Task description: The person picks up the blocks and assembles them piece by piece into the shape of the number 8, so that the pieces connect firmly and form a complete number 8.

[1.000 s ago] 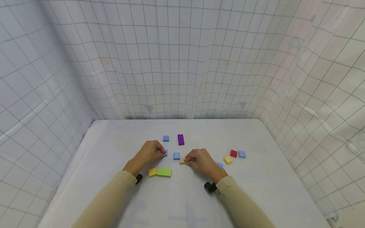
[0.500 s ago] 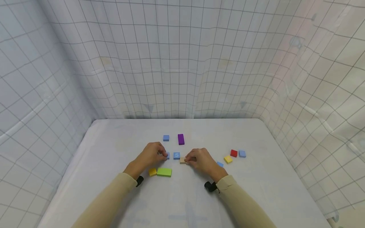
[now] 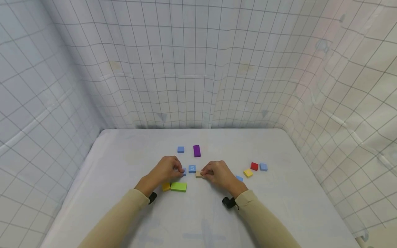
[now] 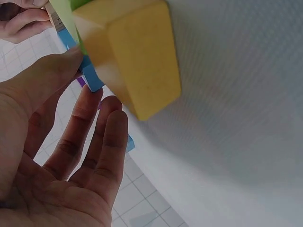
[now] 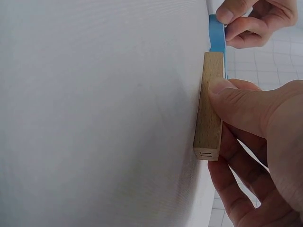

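Here's the left hand, thumb and forefinger pinched on a small blue block, other fingers loose. Just right of that grip sits the blue block marked 5, a slim gap between the two blues. Over on the far side, the right hand has its own grip closed on the wooden block, long axis running left-right along the worktop, near end at the 5's lower right corner; whether they touch, I can't tell.
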A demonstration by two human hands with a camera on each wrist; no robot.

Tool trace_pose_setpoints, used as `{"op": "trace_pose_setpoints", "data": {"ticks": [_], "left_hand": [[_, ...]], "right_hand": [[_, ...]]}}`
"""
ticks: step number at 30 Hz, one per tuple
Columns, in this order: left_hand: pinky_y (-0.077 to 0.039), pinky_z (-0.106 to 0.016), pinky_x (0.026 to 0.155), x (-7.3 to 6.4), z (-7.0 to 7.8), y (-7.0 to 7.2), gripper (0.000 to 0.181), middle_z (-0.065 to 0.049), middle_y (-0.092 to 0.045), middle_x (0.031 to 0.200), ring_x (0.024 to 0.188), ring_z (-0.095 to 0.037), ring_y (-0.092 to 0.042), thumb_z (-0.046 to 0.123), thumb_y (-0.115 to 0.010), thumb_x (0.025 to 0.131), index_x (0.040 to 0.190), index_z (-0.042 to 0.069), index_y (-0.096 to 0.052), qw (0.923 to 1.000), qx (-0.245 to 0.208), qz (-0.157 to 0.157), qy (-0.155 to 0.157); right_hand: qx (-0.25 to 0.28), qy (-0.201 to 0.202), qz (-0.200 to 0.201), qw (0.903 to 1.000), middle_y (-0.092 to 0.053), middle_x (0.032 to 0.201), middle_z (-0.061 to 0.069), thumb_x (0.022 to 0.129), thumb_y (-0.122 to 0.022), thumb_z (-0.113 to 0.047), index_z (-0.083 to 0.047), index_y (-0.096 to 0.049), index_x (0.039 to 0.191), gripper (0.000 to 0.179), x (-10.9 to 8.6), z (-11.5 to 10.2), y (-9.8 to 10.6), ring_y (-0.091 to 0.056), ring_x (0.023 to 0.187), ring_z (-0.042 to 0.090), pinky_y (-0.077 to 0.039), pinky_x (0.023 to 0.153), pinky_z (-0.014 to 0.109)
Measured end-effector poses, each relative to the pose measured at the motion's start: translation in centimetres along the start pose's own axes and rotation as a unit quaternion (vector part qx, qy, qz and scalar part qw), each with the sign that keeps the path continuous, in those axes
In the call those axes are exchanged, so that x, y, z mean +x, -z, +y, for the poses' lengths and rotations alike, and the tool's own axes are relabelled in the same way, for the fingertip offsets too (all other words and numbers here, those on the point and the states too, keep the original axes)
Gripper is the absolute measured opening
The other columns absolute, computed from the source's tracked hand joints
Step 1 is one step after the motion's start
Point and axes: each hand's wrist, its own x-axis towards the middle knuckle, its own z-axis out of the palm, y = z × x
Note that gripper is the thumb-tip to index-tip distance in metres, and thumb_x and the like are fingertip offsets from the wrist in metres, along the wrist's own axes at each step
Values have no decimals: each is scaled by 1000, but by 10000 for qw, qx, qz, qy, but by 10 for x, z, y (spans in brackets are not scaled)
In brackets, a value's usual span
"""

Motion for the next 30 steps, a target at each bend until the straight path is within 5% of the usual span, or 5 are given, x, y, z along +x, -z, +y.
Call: {"op": "trace_pose_setpoints", "data": {"ticks": [30], "left_hand": [[-63,-37,96,-10,11,-10,13,6,-76,103,99,-12,-67,16,-99,95,87,19,-90,9989,-15,-120,-447]], "right_hand": [[-41,1,57,10000,-91,115,2,101,-92,-7,-10,-93,109,9,0,2,-2,-85,114,21,-70,105,40]]}}
